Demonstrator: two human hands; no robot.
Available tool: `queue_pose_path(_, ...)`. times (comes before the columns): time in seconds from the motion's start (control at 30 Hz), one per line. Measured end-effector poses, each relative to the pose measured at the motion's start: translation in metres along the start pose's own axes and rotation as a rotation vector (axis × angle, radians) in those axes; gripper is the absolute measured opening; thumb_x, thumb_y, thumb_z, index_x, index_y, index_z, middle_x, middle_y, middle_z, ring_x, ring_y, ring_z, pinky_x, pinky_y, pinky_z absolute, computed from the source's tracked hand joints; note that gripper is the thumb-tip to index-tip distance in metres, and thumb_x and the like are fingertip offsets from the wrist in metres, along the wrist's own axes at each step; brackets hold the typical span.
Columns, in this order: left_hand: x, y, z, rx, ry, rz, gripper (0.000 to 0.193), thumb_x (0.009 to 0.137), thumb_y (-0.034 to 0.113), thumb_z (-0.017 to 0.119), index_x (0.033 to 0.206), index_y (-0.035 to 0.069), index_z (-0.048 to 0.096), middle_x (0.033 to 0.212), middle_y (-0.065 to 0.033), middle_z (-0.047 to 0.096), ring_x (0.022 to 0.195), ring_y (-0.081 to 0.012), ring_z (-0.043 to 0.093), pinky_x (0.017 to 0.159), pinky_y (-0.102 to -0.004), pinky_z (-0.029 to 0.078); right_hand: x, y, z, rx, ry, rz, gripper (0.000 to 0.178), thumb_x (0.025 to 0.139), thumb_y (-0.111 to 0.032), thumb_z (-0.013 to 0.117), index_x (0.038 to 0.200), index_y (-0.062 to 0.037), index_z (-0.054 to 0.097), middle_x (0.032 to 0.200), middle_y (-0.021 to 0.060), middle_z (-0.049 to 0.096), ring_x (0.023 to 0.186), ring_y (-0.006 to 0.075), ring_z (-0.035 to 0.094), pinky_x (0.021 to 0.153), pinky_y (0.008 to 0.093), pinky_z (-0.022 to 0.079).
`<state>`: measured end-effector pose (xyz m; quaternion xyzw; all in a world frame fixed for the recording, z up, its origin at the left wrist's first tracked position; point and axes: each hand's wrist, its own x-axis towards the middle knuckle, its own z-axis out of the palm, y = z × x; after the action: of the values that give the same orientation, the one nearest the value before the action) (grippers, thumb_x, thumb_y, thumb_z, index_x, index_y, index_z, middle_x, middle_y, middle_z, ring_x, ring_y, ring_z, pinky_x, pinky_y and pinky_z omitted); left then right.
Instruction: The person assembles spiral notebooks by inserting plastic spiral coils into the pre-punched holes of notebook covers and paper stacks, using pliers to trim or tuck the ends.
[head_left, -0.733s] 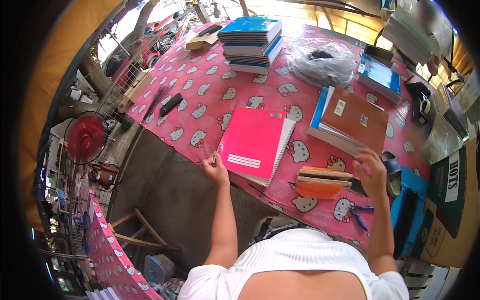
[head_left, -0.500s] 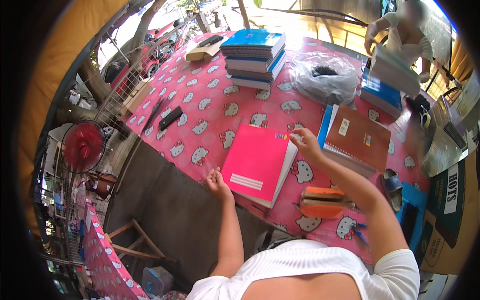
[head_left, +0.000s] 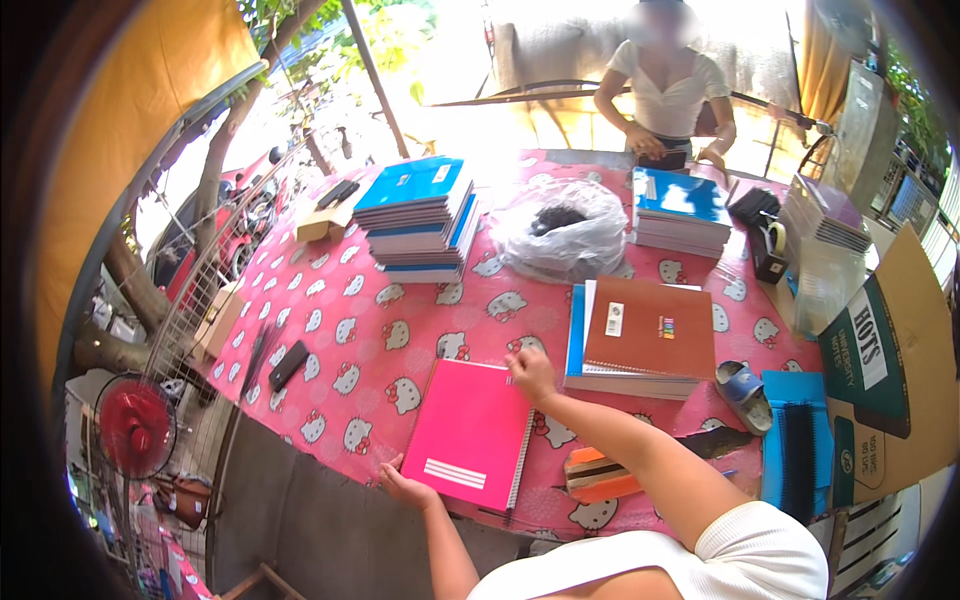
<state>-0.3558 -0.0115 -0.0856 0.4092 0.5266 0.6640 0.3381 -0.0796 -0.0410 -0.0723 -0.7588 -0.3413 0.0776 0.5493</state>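
Note:
A bright pink spiral notebook lies on the near edge of the table, its white page edges and binding showing along the right side. My right hand is at its upper right corner, fingers curled in against the edge. Beside the lower left edge, my left hand is held with its fingers stretched out and the palm partly turned up, close to the cover. To the right, a brown-covered notebook tops a pile with a blue cover peeking out at its left.
Blue notebooks stand stacked at the back left, beside a clear plastic bag. Another blue stack is before a person. A black phone, orange bundle, slipper and cardboard box lie around.
The view has tipped upward. The pink notebook's lower pages, fanned out before, now sit squarer under the cover. Across the table, the person's lifted notebooks now rest on the blue stack.

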Motion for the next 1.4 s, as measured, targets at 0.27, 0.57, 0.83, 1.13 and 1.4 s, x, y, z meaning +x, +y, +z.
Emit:
queue_pose_path(0.27,-0.001,0.049,-0.001,0.021,-0.032,-0.051,0.026,0.093,0.013,0.051,0.115,-0.001,0.047,0.119,-0.0140,0.049,0.108,-0.0211,0.050,0.095,-0.0359,0.041,-0.007,-0.057,-0.150,-0.792,-0.474,-0.626,0.049,0.075,-0.038,0.074,0.113,-0.0129,0.058,0.129,0.0142,0.042,0.117,0.0311,0.041,0.097,0.0494,0.033)
queue_pose_path(0.57,-0.064,0.125,0.040,-0.335,-0.432,-0.154,0.026,0.090,0.003,0.056,0.115,0.005,0.049,0.118,-0.0086,0.051,0.103,-0.0154,0.053,0.093,-0.0280,0.044,-0.009,0.020,-0.192,-1.018,-0.323,-0.706,0.017,0.071,-0.010,0.063,0.088,-0.0075,0.063,0.086,0.0070,0.059,0.083,0.0239,0.060,0.071,0.0327,0.052)
queue_pose_path(0.83,-0.201,0.151,0.049,0.366,-1.250,0.341,0.048,0.083,0.027,0.065,0.126,0.011,0.049,0.126,-0.0069,0.052,0.121,-0.0244,0.046,0.107,-0.0560,0.020,0.000,0.003,-0.195,-1.048,-0.377,-0.624,0.028,0.072,-0.020,0.072,0.097,-0.0098,0.063,0.097,0.0092,0.058,0.090,0.0246,0.060,0.075,0.0368,0.052)
queue_pose_path(1.13,-0.228,0.130,0.053,0.653,-1.315,0.754,0.050,0.075,0.023,0.068,0.123,0.015,0.055,0.117,-0.0021,0.057,0.111,-0.0197,0.051,0.102,-0.0614,0.018,0.011,-0.010,-0.162,-1.079,-0.555,-0.754,0.015,0.074,-0.012,0.063,0.086,-0.0043,0.068,0.095,0.0117,0.060,0.084,0.0245,0.063,0.068,0.0340,0.057)
queue_pose_path(1.4,-0.221,0.127,0.057,0.581,-1.339,0.755,0.050,0.070,0.018,0.071,0.119,0.016,0.057,0.111,-0.0016,0.059,0.109,-0.0198,0.052,0.102,-0.0577,0.020,0.021,0.007,-0.171,-1.112,-0.648,-0.839,0.014,0.077,-0.019,0.063,0.085,-0.0077,0.065,0.078,0.0104,0.066,0.073,0.0260,0.067,0.061,0.0369,0.055)
